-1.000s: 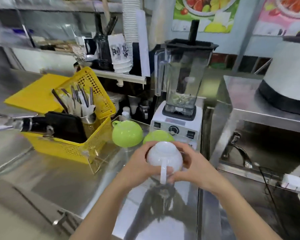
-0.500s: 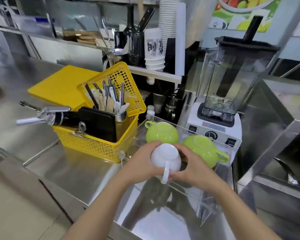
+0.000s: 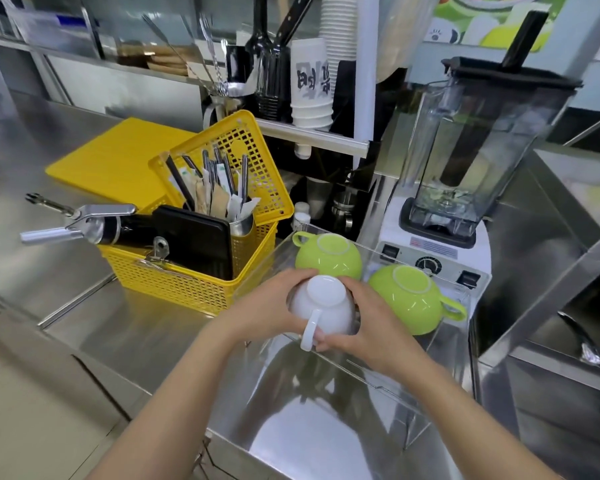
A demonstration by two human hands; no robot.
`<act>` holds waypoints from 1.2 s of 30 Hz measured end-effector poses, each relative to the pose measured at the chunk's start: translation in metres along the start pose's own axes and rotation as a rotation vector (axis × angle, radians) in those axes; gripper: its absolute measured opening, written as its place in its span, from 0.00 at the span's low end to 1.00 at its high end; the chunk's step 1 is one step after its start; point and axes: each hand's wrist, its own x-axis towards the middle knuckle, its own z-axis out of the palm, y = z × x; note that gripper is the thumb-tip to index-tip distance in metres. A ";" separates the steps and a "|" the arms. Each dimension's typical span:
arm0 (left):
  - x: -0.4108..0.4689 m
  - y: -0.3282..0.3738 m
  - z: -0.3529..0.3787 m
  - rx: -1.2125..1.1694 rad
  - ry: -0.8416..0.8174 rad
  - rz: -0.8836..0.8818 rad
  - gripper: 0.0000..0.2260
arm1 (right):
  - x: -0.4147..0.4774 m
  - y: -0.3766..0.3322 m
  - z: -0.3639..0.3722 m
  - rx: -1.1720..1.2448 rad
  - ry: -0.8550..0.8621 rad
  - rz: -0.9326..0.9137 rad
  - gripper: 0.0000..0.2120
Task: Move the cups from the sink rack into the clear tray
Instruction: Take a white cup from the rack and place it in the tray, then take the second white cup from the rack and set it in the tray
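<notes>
A white cup (image 3: 326,306) hangs upside down between both my hands, its handle pointing toward me, just above the floor of the clear tray (image 3: 413,407). My left hand (image 3: 267,306) clasps its left side and my right hand (image 3: 368,327) its right side, with a thumb by the handle. Two green cups lie upside down at the tray's far end: one (image 3: 329,256) right behind the white cup, the other (image 3: 409,299) to its right with the handle turned right. The sink rack is out of view.
A yellow basket (image 3: 187,282) with cutlery, a black case and a metal dispenser stands left of the tray. A blender (image 3: 465,168) stands behind it. A yellow board (image 3: 111,161) lies at the back left. A steel ledge rises on the right.
The view has swung left and down toward the tray. My hands have carried the white cup lower into the tray, in front of the green cups.
</notes>
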 end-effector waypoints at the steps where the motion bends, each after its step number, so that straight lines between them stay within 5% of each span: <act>1: -0.001 0.000 -0.001 -0.003 -0.007 -0.008 0.43 | 0.000 0.000 0.000 -0.021 0.004 -0.008 0.39; 9: -0.008 -0.001 -0.035 0.108 -0.262 -0.071 0.35 | -0.009 0.004 -0.008 -0.114 -0.072 -0.035 0.37; 14: -0.015 0.033 -0.035 0.098 0.244 -0.063 0.23 | -0.018 0.006 -0.018 -0.143 -0.088 -0.056 0.35; 19: -0.012 0.085 0.005 0.085 0.371 0.188 0.23 | -0.037 0.017 -0.048 -0.131 -0.032 -0.043 0.31; 26: 0.026 0.144 0.101 0.155 0.129 0.344 0.31 | -0.084 0.070 -0.114 -0.124 0.191 0.047 0.32; 36: 0.083 0.233 0.268 0.088 -0.215 0.478 0.26 | -0.206 0.210 -0.220 -0.050 0.348 0.464 0.38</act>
